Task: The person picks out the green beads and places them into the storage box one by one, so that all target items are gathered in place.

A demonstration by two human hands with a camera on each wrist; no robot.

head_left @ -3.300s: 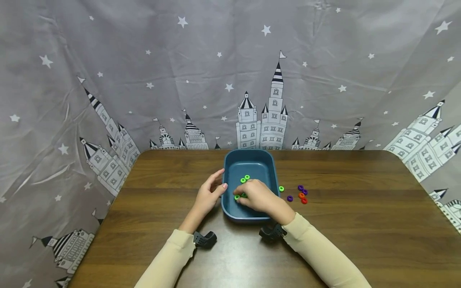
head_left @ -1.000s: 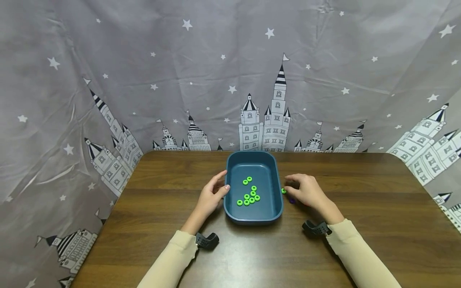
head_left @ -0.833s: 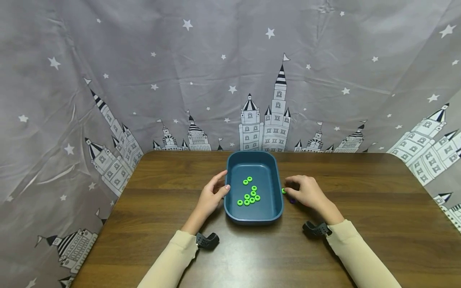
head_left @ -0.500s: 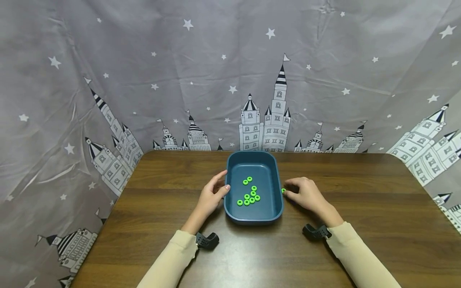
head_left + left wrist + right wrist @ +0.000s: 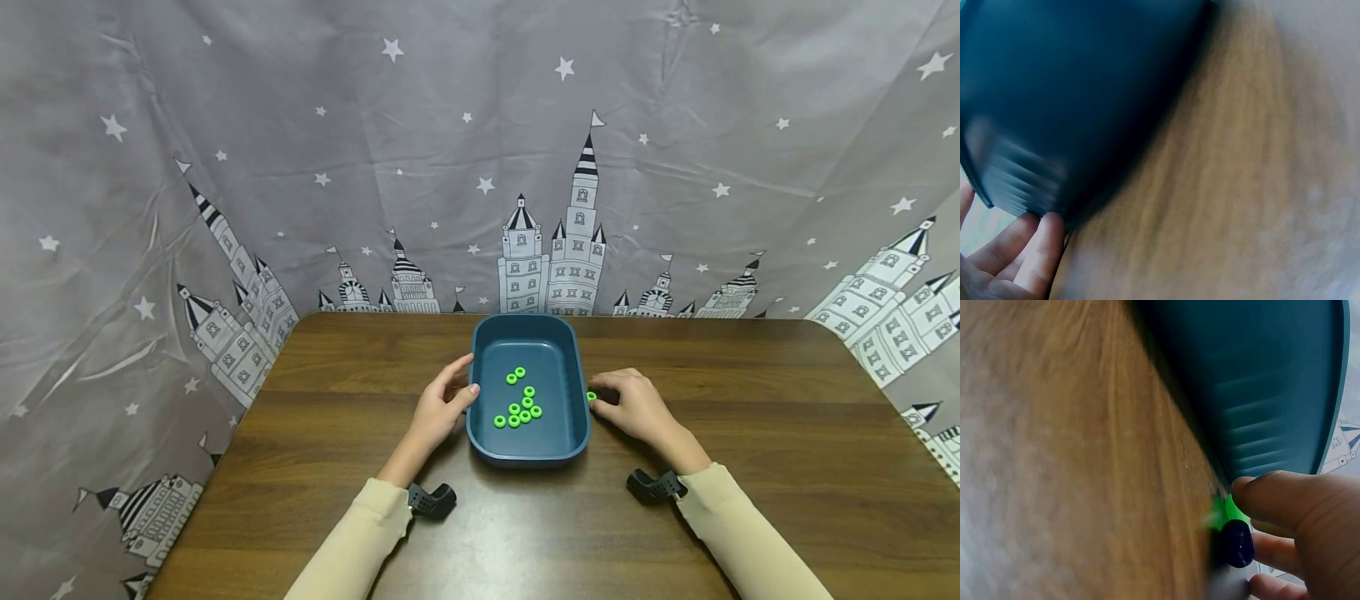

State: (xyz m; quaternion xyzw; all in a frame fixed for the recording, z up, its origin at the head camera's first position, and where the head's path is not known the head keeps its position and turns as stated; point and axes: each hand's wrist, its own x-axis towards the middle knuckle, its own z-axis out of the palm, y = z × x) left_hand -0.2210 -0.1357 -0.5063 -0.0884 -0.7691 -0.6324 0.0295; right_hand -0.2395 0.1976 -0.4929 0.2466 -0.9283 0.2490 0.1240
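A blue rectangular bin (image 5: 529, 450) stands upright on the table with several small green rings (image 5: 525, 417) scattered on its floor. My left hand (image 5: 435, 417) rests against the bin's left side, thumb by the rim; in the left wrist view its fingertips (image 5: 1052, 220) touch the outer wall. My right hand (image 5: 633, 408) is low by the bin's right side, fingers bent around a lone green ring (image 5: 591, 397) outside the bin. In the right wrist view the thumb lies just over that ring, and a dark purple ring (image 5: 1238, 542) sits by the fingers. Whether either is pinched is unclear.
The brown wooden table (image 5: 750, 467) reaches back to a grey curtain (image 5: 420, 125) printed with castles and stars. Dark wrist-camera mounts (image 5: 432, 502) sit at both wrists.
Earlier my right hand was inside the bin among green rings; since then it has moved out to the right side. Purple and orange-red rings there are now hidden in the head view.
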